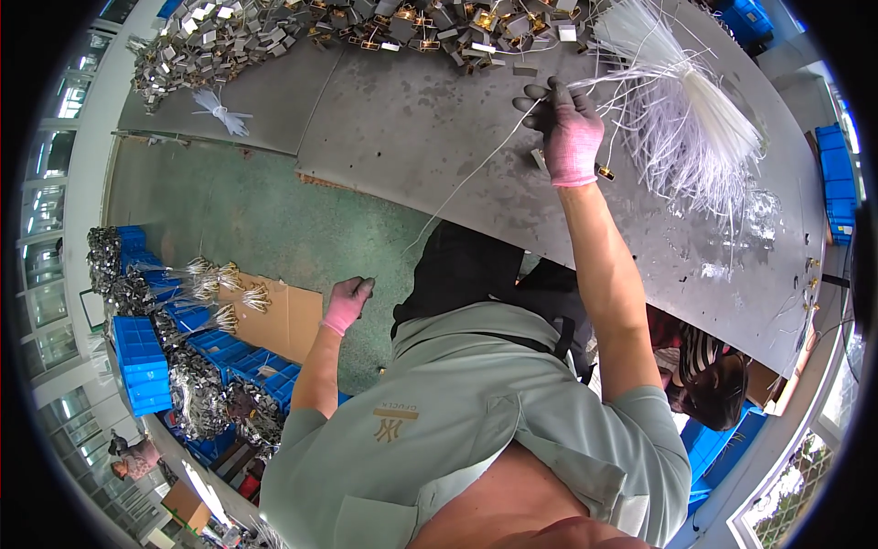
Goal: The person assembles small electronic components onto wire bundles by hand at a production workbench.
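My right hand (569,137), in a pink glove with dark grey fingertips, is over the metal table (412,123). A thin white strand (476,171) runs from its fingers, past the table's near edge, and hangs curved in front of my trousers. Right beside that hand lies a large bundle of white strands (700,114), gathered near its top and fanned out below. Under the wrist are a small grey block and a brass-coloured piece (604,172). Off the table at my left side, my left hand (346,305), gloved alike, is closed; what it holds, if anything, is hidden.
Heaps of grey blocks with brass-coloured parts (439,27) cover the table's far side. A small white bundle (222,113) lies far left. Blue crates (142,366) and a cardboard sheet (274,316) are on the left. Another person (713,380) is low at the table's right.
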